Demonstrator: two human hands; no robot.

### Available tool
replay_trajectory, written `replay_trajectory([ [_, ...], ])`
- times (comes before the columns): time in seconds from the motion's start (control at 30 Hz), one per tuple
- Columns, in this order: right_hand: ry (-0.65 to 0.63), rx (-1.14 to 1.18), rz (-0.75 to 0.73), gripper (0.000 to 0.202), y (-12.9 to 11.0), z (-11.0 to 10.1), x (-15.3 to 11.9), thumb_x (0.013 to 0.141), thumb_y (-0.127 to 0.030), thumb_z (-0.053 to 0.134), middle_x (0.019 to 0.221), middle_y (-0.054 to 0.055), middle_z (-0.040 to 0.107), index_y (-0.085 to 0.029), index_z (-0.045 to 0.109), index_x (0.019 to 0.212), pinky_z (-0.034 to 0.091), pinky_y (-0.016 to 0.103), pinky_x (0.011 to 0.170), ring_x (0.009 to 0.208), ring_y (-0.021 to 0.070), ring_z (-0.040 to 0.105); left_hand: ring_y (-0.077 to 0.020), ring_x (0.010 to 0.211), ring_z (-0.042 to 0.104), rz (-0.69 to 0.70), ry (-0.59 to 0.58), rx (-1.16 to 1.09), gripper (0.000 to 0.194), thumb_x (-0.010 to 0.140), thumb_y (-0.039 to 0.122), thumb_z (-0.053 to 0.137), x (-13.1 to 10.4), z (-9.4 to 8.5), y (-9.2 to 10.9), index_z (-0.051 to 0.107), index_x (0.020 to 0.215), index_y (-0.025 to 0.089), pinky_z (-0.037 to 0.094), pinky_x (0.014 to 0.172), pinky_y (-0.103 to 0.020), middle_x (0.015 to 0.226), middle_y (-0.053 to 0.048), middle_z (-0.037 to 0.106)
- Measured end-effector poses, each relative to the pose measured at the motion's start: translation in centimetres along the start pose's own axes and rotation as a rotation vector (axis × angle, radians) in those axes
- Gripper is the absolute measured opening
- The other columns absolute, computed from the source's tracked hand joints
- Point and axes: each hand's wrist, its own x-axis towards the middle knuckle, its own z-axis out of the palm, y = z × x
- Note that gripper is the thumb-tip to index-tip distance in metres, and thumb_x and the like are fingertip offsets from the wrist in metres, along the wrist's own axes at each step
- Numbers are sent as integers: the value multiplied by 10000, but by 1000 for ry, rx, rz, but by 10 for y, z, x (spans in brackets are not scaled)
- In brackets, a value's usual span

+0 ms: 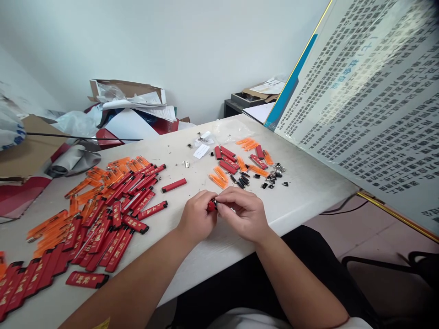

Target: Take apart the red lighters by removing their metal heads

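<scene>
Near the table's front edge, my left hand point(198, 217) is closed round a small red piece point(211, 205) with a dark end. My right hand point(244, 213) touches that end with thumb and index finger pinched together; whatever sits between these fingertips is too small to make out. Just behind my left hand lies a single red case point(173, 185). A large heap of red cases with gold print point(118, 249) and orange translucent pieces point(51, 226) spreads over the left side. Beyond my right hand are more red cases point(228, 166), orange pieces point(219, 176), black parts point(243, 180) and small metal parts point(278, 169).
A big printed board point(370, 109) leans along the table's right side. At the back lie a white paper slip point(201, 151) and clear plastic. An open carton point(128, 89) with papers stands behind on the left, and a dark box point(233, 108) behind the table.
</scene>
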Motion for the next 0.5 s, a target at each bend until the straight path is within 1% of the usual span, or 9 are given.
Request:
replay_trajectory([
  [0.2,38,-8,23,185,-3,3,-1,749,-76,612,742,50,680,-196,728,829,506,278,554,642,143,618,-153,688,577,16,-4,4,199,726,61,486,1,0,0,623,803,184,453,616,-264,737,-29,636],
  [0.27,37,40,73,175,-3,3,-1,748,-81,629,752,50,681,-196,735,826,511,280,563,659,147,624,-155,688,576,15,1,11,194,717,64,489,1,1,0,619,795,184,452,616,-266,731,-28,637],
  [0.33,12,162,179,143,-3,1,0,753,-97,653,752,47,675,-191,740,818,520,280,566,661,145,626,-151,666,567,11,12,16,170,714,73,500,1,1,1,614,774,184,441,599,-262,707,-22,624],
  [0.43,-34,401,382,66,-1,-1,1,751,-143,697,735,25,657,-181,734,791,528,270,537,585,120,611,-137,626,546,-9,7,9,145,711,74,509,1,0,3,596,717,189,421,573,-250,658,-6,595],
  [0.5,-41,497,474,30,1,-1,1,736,-172,728,728,12,650,-173,722,765,530,263,519,541,105,599,-133,616,540,-26,-9,12,148,700,66,507,1,0,3,580,684,194,417,568,-247,639,1,584],
])
